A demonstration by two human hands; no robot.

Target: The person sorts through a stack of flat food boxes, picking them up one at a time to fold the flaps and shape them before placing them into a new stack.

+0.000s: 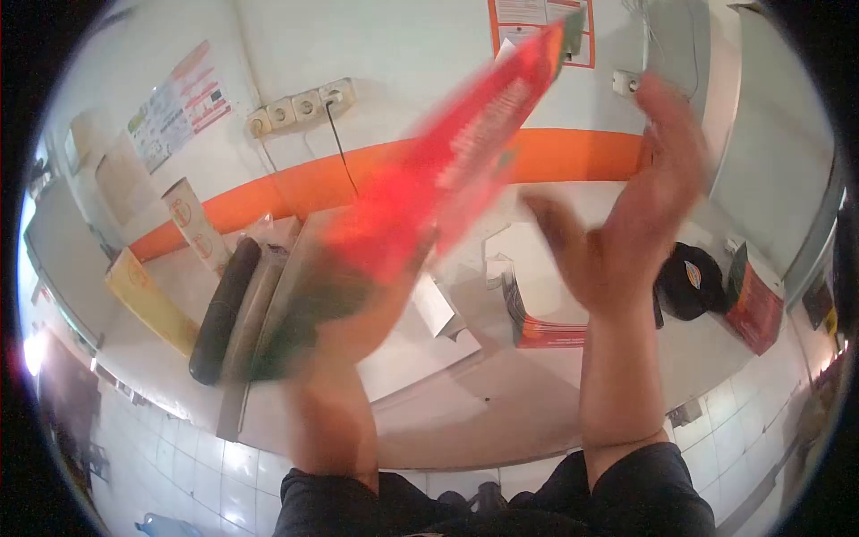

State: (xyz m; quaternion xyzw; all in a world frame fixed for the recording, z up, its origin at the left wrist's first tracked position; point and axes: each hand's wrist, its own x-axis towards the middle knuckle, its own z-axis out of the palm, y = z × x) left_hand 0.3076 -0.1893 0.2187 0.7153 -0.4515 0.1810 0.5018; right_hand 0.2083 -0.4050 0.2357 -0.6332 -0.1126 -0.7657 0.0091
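A: We begin with the biggest thing, the white table point(501, 394), which fills the middle below an orange-striped wall.

B: Over it we see one long red sheet point(465, 152), held up in the air above the table's left half. Its long axis runs on a slant from lower left to upper right, and its far end points up at the orange-framed notice point(546, 27) on the wall. It is blurred, so we cannot read the print.

A: And the hands?

B: We count two, both raised on bare forearms. The left hand point(371, 304) grips the sheet's lower end. The blur hides the single fingers. The right hand point(626, 224) holds nothing: it stands upright with the palm turned toward the sheet, fingers wide and thumb stuck out, near the sheet but apart from it.

A: On the table we count one dark roll point(224, 309) lying at the left, one stack of red leaflets point(546, 318) just under the right hand, and one black cap point(689, 282) to its right.

B: Smallest, we make out four wall sockets point(300, 106) in a row.
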